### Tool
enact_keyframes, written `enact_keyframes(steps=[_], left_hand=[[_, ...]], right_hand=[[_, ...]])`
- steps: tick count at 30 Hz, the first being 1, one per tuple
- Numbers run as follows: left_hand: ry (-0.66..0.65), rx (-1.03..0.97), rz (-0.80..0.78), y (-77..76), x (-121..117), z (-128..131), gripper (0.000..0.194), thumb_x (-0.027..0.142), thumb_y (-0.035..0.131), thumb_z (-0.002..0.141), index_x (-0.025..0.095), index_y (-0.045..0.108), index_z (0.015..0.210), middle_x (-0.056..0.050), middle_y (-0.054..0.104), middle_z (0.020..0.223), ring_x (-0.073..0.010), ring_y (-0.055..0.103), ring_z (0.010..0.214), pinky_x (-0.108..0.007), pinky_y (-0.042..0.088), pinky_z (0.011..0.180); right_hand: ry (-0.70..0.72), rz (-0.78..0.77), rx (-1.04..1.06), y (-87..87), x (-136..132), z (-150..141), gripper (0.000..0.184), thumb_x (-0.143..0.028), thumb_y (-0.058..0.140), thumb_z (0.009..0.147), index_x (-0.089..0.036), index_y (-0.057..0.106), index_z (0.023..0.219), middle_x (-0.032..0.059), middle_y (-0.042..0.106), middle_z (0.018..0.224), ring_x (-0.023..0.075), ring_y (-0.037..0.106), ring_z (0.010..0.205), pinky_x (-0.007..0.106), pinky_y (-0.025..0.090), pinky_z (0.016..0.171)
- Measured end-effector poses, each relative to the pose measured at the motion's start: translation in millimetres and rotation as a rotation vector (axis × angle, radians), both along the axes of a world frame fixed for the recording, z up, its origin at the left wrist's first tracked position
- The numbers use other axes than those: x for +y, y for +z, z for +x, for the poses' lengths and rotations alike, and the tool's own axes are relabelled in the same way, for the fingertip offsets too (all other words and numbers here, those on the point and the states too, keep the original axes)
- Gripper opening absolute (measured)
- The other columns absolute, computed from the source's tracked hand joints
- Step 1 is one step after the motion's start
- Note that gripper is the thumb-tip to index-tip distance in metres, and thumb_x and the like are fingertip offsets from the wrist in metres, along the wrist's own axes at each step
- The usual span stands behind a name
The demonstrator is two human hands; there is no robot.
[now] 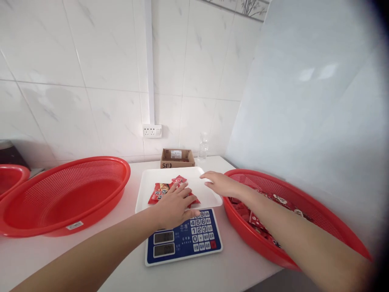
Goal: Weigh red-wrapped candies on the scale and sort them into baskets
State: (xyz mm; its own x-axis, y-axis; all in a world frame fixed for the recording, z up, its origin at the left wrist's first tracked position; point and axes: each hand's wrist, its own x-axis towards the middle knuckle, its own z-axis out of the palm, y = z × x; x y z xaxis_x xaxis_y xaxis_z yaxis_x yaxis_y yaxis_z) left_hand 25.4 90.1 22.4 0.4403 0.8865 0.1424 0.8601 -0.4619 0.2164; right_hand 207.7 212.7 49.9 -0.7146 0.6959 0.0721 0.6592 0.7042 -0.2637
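A white tray (200,190) sits on a blue electronic scale (185,239) in the middle of the white counter. Several red snack packets (158,191) lie on the tray. My left hand (174,207) rests flat on those packets with its fingers spread. My right hand (219,183) reaches across the tray's right edge, fingers stretched out, holding nothing I can see. Its forearm passes over a red mesh basket (304,211) on the right that holds more red packets (258,222).
A large empty red mesh basket (63,194) stands on the left, with part of another (10,176) behind it. At the back wall sit a small cardboard box (178,158), a clear bottle (203,147) and a wall socket (152,130). The counter's front edge runs near the right basket.
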Motion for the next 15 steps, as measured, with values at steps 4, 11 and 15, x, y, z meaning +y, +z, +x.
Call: enact_keyframes(steps=[4,11,15], left_hand=[[0.155,-0.042,-0.021,0.0,-19.6,-22.6,0.061,0.057,0.022,0.093,0.022,0.031,0.142,-0.009,0.029,0.152,-0.0287,0.012,0.143,-0.054,0.016,0.114],[0.355,-0.060,-0.074,-0.7,-50.3,-71.1,0.060,0.056,0.024,0.093,0.024,0.033,0.142,-0.008,0.028,0.152,-0.0291,0.013,0.142,-0.054,0.023,0.113],[0.417,-0.030,-0.072,0.1,-61.6,-84.5,0.062,0.059,0.027,0.091,0.025,0.031,0.143,-0.007,0.028,0.152,-0.0294,0.015,0.142,-0.055,0.025,0.111]], right_hand=[[0.114,-0.031,0.025,-15.3,9.9,-56.4,0.037,-0.014,0.041,0.088,-0.015,0.058,0.121,0.0110,0.056,0.134,0.0222,0.050,0.124,0.034,0.037,0.103],[0.189,-0.118,0.016,-31.5,15.4,-74.2,0.040,-0.005,0.043,0.080,-0.017,0.066,0.110,0.0083,0.066,0.120,0.0228,0.060,0.110,0.032,0.045,0.093],[0.117,-0.141,0.008,-22.7,3.0,-48.0,0.046,-0.014,0.040,0.087,-0.020,0.053,0.131,0.0073,0.050,0.140,0.0226,0.045,0.129,0.036,0.037,0.106]])
